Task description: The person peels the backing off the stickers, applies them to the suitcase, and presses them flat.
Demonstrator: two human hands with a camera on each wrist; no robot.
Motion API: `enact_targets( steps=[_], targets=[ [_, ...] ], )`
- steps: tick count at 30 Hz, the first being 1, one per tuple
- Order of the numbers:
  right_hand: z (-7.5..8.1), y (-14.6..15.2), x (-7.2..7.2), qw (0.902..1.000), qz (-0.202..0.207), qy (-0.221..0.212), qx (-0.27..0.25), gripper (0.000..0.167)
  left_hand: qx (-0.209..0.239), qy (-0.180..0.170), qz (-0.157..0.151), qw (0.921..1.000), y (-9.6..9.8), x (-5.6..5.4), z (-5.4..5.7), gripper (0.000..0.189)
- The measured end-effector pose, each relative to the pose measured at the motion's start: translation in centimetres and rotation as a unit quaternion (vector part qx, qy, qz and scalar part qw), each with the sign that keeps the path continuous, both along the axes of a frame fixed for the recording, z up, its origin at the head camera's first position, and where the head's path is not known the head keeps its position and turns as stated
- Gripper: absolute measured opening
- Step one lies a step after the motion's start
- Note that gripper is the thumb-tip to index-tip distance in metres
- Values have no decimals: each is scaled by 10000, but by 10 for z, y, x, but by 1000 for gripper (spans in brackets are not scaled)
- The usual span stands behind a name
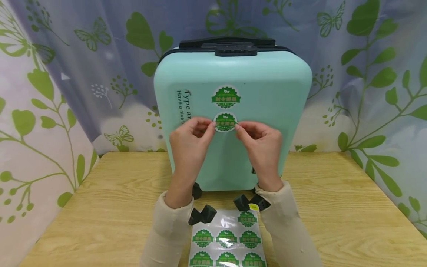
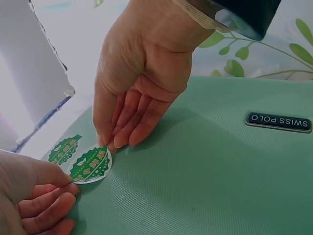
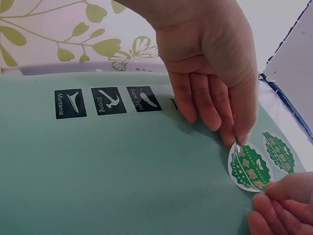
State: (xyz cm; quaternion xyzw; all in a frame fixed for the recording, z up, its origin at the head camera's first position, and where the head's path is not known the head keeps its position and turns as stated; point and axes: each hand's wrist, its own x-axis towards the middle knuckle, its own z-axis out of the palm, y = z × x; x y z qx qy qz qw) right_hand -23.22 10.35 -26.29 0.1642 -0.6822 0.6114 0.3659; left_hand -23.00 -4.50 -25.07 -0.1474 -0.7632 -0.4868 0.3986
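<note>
Both hands pinch a round green-and-white sticker (image 1: 225, 122) by opposite edges, in front of an upright mint-green suitcase (image 1: 267, 85). My left hand (image 1: 190, 142) has the left edge between thumb and forefinger. The right edge is between the thumb and forefinger of my right hand (image 1: 263, 144). Just above it, a matching sticker (image 1: 225, 97) lies flat on the suitcase. In the left wrist view the held sticker (image 2: 90, 169) is tilted, with a white rim; whether it touches the shell I cannot tell. The right wrist view shows that sticker (image 3: 250, 169) between both thumbs.
A sheet of similar stickers (image 1: 227, 248) lies on the wooden table (image 1: 116, 207) below the forearms. Dark printed lettering (image 1: 180, 105) and a SWISS POLO badge (image 2: 279, 122) mark the suitcase. Behind it hangs a leaf-patterned curtain (image 1: 116, 66). Black wrist devices (image 1: 202, 215) sit on both cuffs.
</note>
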Motion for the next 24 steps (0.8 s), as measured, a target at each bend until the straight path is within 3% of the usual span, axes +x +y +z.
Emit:
enact_targets(
  steps=[13,24],
  targets=[
    [-1,1,1,9998,-74,57,176,12,-323,73,304,9990,0,3,1,13],
    [-1,0,1,9992,-152,136,356,11,-635,-85,647,9958,0,6,5,15]
  ],
)
